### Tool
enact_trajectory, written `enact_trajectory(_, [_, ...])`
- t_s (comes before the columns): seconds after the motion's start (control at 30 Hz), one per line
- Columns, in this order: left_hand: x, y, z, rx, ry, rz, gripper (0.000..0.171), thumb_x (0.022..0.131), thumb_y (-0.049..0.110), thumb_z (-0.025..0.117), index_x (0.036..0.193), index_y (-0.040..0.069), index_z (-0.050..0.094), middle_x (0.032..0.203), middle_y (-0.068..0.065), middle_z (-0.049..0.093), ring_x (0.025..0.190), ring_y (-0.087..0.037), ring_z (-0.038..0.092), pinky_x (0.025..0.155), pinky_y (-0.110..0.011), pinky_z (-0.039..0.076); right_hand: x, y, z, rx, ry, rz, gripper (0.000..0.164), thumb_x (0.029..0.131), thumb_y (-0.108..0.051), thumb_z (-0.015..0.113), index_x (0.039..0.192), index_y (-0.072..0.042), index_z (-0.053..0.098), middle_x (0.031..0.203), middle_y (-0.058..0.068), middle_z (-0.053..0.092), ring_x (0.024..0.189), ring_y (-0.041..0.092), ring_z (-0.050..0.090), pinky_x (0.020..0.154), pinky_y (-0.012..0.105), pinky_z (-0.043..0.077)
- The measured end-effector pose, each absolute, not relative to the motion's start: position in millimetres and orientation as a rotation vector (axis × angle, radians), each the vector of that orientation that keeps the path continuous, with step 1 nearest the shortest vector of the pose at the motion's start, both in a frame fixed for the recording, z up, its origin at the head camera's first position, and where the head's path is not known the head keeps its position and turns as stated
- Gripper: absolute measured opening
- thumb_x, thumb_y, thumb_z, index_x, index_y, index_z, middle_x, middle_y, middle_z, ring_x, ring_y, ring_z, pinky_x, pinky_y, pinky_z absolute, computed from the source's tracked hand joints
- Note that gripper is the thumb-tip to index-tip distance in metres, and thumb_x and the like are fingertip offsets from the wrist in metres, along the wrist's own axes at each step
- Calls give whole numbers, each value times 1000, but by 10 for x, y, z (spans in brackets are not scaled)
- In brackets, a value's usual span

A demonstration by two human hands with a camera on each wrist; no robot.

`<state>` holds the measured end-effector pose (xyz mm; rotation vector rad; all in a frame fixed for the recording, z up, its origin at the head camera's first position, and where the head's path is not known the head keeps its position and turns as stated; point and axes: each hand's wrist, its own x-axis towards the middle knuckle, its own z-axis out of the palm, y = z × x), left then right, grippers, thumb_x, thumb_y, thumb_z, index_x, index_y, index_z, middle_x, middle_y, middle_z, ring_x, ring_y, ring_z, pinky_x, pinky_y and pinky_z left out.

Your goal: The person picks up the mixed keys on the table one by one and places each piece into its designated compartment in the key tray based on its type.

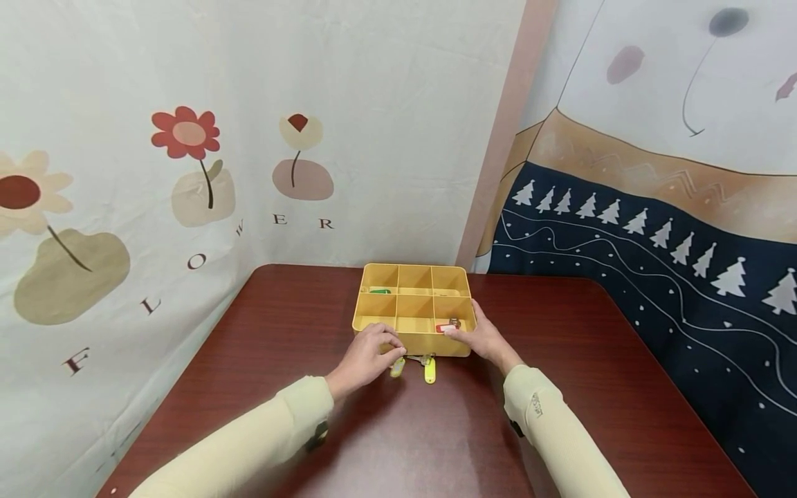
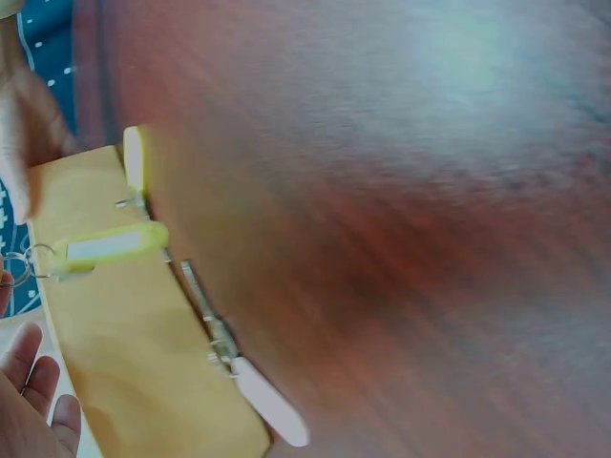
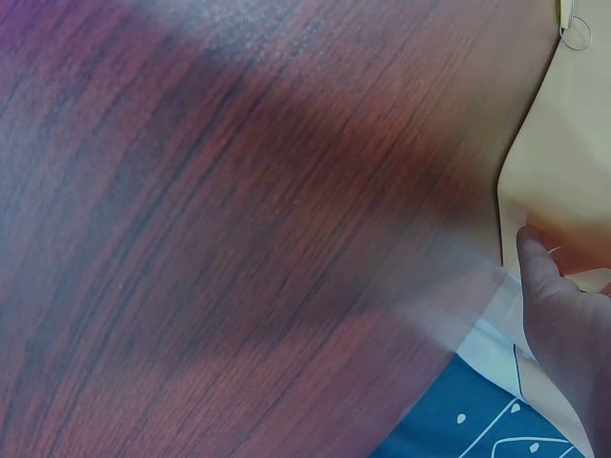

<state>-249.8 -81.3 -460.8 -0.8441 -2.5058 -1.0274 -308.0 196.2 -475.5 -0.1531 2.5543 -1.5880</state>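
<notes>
A yellow six-compartment box (image 1: 429, 344) stands on the table. My left hand (image 1: 372, 351) is at its front, finger and thumb pinching the ring of a yellow key tag (image 2: 105, 246) that hangs before the front wall. My right hand (image 1: 482, 337) holds the box's front right corner, thumb over the rim. Another yellow key tag (image 1: 430, 371) lies on the table with its key by the box. In the left wrist view a pale pink key tag (image 2: 270, 401) lies there too. A red key tag (image 1: 443, 328) sits in the front right compartment, a green tag (image 1: 380, 291) in the back left.
The dark red wooden table (image 1: 280, 332) extends around the box. Behind it hangs a pale flower-print curtain (image 1: 398, 138). To the right is a dark blue cloth (image 1: 623, 277) with white trees.
</notes>
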Motion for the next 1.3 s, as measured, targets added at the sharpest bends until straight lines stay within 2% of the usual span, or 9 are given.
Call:
enact_trajectory(0.23, [-2567, -775, -4433, -801, -2476, -1136, 6, 87, 13, 76, 82, 10, 76, 101, -6, 68, 99, -26, 60, 89, -43, 47, -3088, 1961, -4769, -155, 2557, -1587, 93, 89, -28, 77, 157, -19, 15, 145, 19, 44, 128, 37, 45, 112, 56, 29])
enact_trajectory(0.63, [-2802, -673, -4131, -662, -2418, -1291, 8, 88, 16, 76, 88, 8, 76, 100, -4, 68, 102, -25, 61, 93, -43, 46, -3072, 1950, -4758, -155, 2541, -1615, 94, 89, -27, 77, 158, -18, 14, 148, 20, 42, 130, 38, 44, 111, 55, 31])
enact_trajectory(1.0, [-3042, -564, -3999, -537, -2432, -1319, 10, 90, 21, 74, 90, 12, 76, 105, -4, 67, 108, -27, 59, 96, -43, 45, -3077, 1958, -4750, -154, 2550, -1587, 92, 89, -29, 76, 158, -19, 14, 146, 19, 42, 129, 38, 43, 112, 57, 29])
enact_trajectory(1.3, [-3190, -435, -4059, -494, -2431, -1271, 9, 89, 17, 73, 89, 8, 76, 101, -7, 69, 113, -32, 59, 102, -48, 40, -3090, 1955, -4773, -158, 2544, -1606, 93, 88, -32, 77, 157, -20, 16, 146, 19, 43, 128, 37, 45, 112, 56, 30])
